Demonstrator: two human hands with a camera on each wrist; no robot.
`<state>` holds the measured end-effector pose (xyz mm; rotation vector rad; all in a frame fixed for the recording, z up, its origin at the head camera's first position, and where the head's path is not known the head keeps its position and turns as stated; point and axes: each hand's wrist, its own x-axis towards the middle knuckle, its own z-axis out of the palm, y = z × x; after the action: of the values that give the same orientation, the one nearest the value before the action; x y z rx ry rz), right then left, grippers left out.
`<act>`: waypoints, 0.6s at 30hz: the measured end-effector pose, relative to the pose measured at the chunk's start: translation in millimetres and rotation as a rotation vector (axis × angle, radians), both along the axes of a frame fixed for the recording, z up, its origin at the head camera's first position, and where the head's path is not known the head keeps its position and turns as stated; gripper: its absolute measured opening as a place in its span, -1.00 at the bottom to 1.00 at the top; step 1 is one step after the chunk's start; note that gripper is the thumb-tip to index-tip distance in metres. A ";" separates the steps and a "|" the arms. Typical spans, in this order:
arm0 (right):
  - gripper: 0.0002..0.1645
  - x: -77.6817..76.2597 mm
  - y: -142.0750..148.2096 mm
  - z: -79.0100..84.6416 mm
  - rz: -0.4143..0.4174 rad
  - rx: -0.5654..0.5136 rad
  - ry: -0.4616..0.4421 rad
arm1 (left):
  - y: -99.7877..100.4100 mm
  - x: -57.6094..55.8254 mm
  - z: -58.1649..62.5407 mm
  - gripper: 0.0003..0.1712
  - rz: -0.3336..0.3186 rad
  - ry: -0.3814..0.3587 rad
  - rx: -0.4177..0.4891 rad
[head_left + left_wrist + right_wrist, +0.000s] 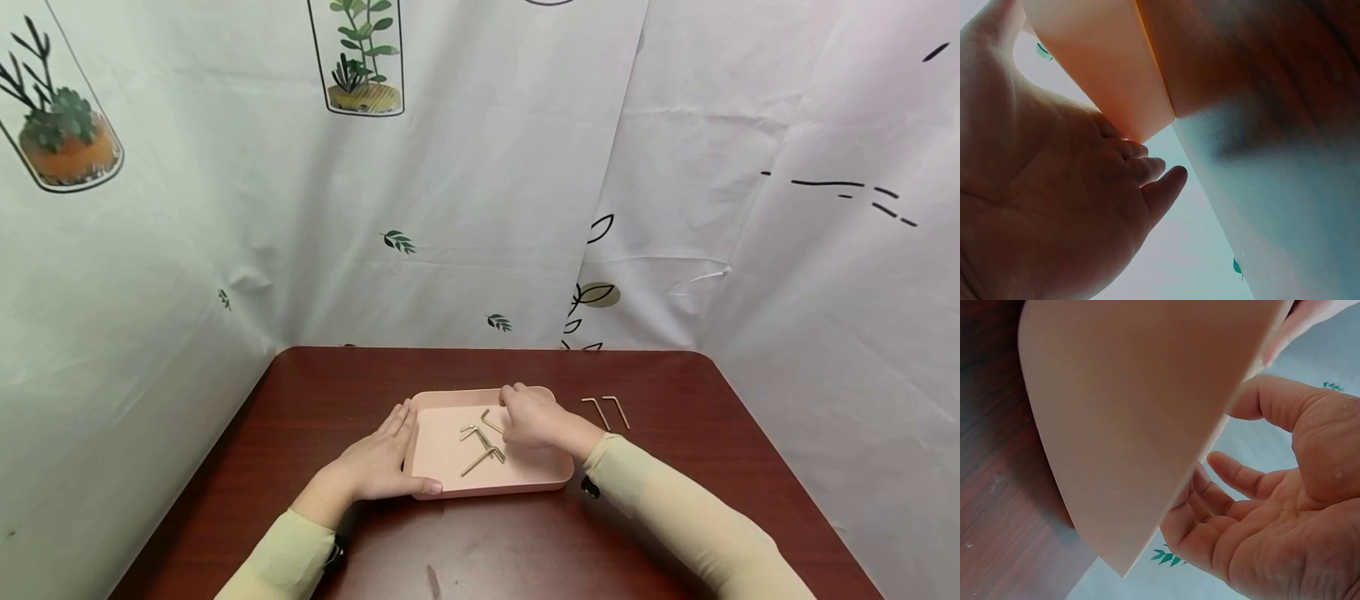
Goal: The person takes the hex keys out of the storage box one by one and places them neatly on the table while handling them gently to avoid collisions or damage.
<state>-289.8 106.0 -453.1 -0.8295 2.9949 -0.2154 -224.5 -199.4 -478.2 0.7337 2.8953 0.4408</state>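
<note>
A shallow pink tray (431,467) sits on the table. Several brass-coloured L-shaped hex keys (478,462) lie loosely across its floor. My left hand (378,462) rests along the tray's left side, fingers fairly straight on the wall and thumb at the front left corner. My right hand (534,418) reaches over the tray's right half with bent fingers, close to another hex key (492,422). In the right wrist view a gap shows between the thumb (1260,400) and a finger; the other fingertips are partly hidden behind the tray wall, and whatever they touch cannot be seen.
Two more L-shaped hex keys (617,412) lie side by side on the table, right of the tray. The dark red tabletop (345,375) has rounded far corners. White cloth (480,183) printed with plants hangs behind it and at both sides.
</note>
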 end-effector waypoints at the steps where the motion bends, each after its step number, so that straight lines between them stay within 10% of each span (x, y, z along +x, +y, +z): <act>1: -0.48 -0.4 -0.4 0.0 -0.001 0.010 0.001 | 0.0 -0.2 -0.1 0.61 -0.001 0.001 0.000; 18: -0.65 -8.6 -9.0 -7.1 0.020 0.081 -0.031 | -0.1 -0.3 -2.2 0.62 0.006 0.001 0.008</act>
<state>-298.4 97.0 -460.2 -0.8402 2.9432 -0.1051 -224.8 -199.5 -480.4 0.7273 2.8991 0.4532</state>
